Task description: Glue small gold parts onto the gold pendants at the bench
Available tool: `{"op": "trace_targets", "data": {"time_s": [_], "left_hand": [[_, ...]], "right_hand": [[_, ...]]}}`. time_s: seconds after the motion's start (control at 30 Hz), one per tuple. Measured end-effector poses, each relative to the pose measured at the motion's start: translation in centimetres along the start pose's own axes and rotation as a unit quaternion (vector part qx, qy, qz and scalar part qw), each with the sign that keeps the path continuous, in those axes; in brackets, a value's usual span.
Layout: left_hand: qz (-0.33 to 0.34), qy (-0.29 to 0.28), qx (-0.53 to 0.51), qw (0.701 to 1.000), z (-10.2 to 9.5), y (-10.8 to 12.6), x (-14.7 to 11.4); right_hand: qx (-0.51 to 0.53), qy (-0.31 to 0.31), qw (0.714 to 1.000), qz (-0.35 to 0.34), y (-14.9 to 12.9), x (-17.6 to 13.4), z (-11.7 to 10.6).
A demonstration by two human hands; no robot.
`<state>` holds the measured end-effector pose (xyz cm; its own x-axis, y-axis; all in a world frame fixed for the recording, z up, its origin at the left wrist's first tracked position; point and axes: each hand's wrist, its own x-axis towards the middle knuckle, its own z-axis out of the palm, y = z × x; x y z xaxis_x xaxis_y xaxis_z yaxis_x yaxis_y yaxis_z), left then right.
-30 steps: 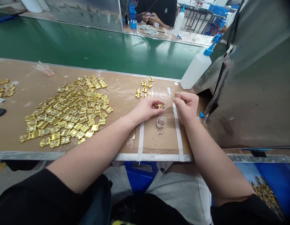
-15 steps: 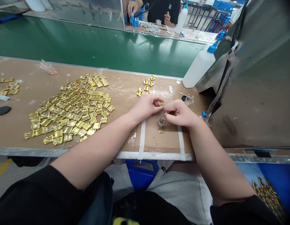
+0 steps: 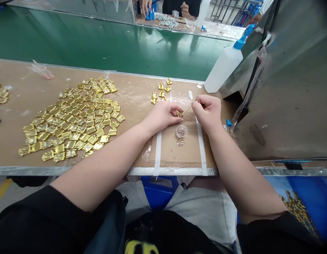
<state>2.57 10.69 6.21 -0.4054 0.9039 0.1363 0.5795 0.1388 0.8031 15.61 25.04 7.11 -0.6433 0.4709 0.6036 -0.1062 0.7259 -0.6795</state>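
Observation:
My left hand (image 3: pixel 163 114) pinches a small gold metal piece (image 3: pixel 179 114) between thumb and fingers, above the cardboard sheet. In my right hand (image 3: pixel 209 110) is a thin wooden stick (image 3: pixel 188 109), its tip pointing at the gold piece; whether they touch I cannot tell. Just below the hands stands a small clear cup (image 3: pixel 181 131) on the cardboard (image 3: pixel 168 151), which is held down by white tape strips. A shiny clear patch (image 3: pixel 180 142) lies right in front of the cup. Several gold pieces with upright posts (image 3: pixel 161 93) sit beyond my left hand.
Many flat gold pieces (image 3: pixel 76 118) spread over the table left of my arm. A white bottle with a blue nozzle (image 3: pixel 223 68) stands at the back right by a grey panel (image 3: pixel 290 88). Across the green belt (image 3: pixel 100 46), a co-worker's hand (image 3: pixel 146 7) holds blue parts.
My right hand has moved up and right, away from the cup, and the stick now shows, pointing at the gold piece. The camera view has shifted slightly.

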Motion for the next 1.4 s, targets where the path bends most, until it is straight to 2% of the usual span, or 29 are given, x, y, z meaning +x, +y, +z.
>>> {"op": "trace_targets", "data": {"time_s": [0.17,0.63,0.9,1.03,1.1,1.2,1.3,1.4], "left_hand": [[-0.002,-0.005,0.0,1.0,0.0,-0.1,0.1],[0.003,0.0,-0.012,1.0,0.1,-0.1,0.0],[0.001,0.0,-0.006,1.0,0.1,-0.2,-0.1],[-0.007,-0.006,-0.027,1.0,-0.1,-0.2,0.0],[-0.019,-0.008,-0.051,0.998,-0.2,-0.3,0.1],[-0.035,-0.008,-0.086,0.996,-0.3,-0.4,0.3],[-0.024,0.001,-0.097,0.995,-0.4,-0.5,0.4],[-0.026,0.006,-0.094,0.995,-0.6,-0.3,0.4]], "right_hand": [[-0.018,-0.034,0.999,0.002,-0.1,0.1,0.2],[-0.023,-0.058,0.998,-0.001,0.0,-0.1,0.1],[-0.028,-0.037,0.999,-0.008,0.0,-0.1,0.2],[0.033,-0.018,0.999,-0.025,-0.1,-0.1,-0.4],[0.083,-0.053,0.994,-0.047,-0.2,-0.2,-0.8],[0.12,-0.197,0.969,-0.085,-0.4,-0.1,-1.2],[0.095,-0.319,0.938,-0.096,-0.4,-0.1,-1.4],[0.023,-0.352,0.931,-0.09,-0.6,-0.2,-1.6]]}}
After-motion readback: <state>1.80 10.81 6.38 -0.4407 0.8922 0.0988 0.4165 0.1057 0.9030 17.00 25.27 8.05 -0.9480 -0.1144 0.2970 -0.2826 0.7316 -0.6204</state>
